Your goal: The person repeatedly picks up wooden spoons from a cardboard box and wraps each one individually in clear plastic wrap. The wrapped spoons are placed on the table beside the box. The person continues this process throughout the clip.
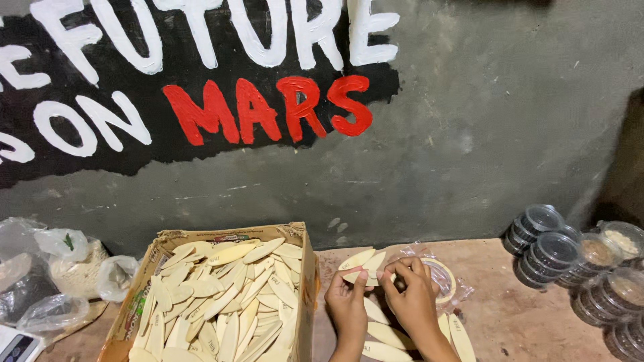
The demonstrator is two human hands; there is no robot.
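Observation:
My left hand (348, 305) and my right hand (410, 295) meet over the table, together pinching a small fan of pale oval wooden biscuits (363, 262). More loose biscuits (388, 333) lie on the table under and beside my wrists. A roll of clear tape in plastic wrap (443, 278) sits just behind my right hand. To the left stands an open cardboard box (307, 268) heaped with several of the same wooden biscuits (221, 295).
Stacks of small lidded plastic tubs (547, 251) stand at the right, some with pale or brown contents. Plastic bags (54, 275) crowd the left edge. A grey painted wall (483, 121) with lettering rises right behind the wooden table (516, 315).

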